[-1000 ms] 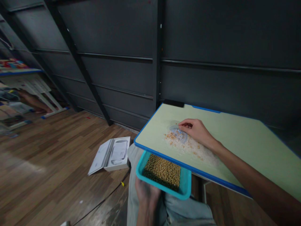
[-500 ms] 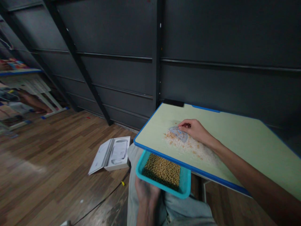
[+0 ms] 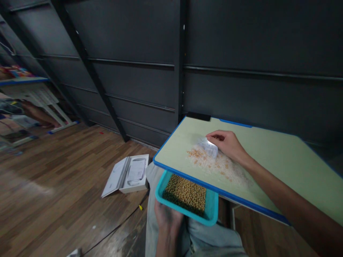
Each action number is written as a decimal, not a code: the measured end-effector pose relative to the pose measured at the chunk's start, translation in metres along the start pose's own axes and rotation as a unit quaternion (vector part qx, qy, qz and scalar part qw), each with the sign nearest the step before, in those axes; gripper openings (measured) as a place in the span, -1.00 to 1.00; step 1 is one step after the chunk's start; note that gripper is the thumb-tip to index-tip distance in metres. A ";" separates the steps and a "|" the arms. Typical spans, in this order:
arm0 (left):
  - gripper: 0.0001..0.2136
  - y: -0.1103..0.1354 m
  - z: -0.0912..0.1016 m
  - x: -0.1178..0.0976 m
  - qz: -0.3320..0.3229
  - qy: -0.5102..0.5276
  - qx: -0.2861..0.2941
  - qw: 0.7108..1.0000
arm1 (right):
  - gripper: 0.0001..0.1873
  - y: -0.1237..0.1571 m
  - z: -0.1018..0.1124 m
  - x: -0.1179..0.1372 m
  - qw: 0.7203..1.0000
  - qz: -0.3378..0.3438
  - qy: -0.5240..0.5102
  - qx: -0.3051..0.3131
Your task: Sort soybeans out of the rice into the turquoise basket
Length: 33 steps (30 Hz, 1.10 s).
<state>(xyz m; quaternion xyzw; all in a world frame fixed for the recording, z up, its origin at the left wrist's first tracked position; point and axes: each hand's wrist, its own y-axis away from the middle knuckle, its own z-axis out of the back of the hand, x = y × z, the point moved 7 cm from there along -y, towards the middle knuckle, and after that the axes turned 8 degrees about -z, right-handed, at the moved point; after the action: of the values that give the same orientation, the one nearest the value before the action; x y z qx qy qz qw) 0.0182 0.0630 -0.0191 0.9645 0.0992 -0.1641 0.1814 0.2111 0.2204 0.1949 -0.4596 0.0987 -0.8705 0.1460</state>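
Pinched in the fingers of my right hand (image 3: pixel 226 143) is a clear plastic protractor (image 3: pixel 210 147), glinting and tilted over the desk top. Just in front of it lies a spread of white grains like rice (image 3: pixel 214 165), mixed with yellowish beans (image 3: pixel 195 153). My left hand (image 3: pixel 168 217) grips a turquoise plastic tray (image 3: pixel 182 213) from below, at its near left side. The tray sits under the desk's front edge, over my lap, and holds many round tan beans (image 3: pixel 187 192) with greener ones along the near side.
The pale green desk top (image 3: pixel 268 157) has a blue rim. A dark flat object (image 3: pixel 198 116) lies at its back left corner. An open white box (image 3: pixel 134 175) and a black cable (image 3: pixel 118 228) are on the wooden floor. Another desk (image 3: pixel 24 81) and a person's leg (image 3: pixel 37 112) show far left.
My right hand has lifted slightly away from me and to the right, tilting the protractor up so that it catches the light. My left hand and the tray stay nearly still.
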 end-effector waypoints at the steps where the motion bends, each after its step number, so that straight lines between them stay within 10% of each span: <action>1: -0.68 0.000 0.000 0.000 -0.001 -0.001 0.004 1.000 | -0.84 0.001 0.000 0.003 1.000 0.015 0.015 -0.007; 33: -0.63 0.001 -0.004 0.001 0.001 0.001 0.020 1.000 | -0.79 0.030 -0.029 0.054 0.975 0.188 0.092 0.069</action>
<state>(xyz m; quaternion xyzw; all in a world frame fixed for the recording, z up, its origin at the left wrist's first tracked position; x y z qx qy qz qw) 0.0202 0.0635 -0.0152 0.9682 0.0949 -0.1653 0.1621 0.1633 0.1744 0.2109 -0.3394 0.1359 -0.8707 0.3289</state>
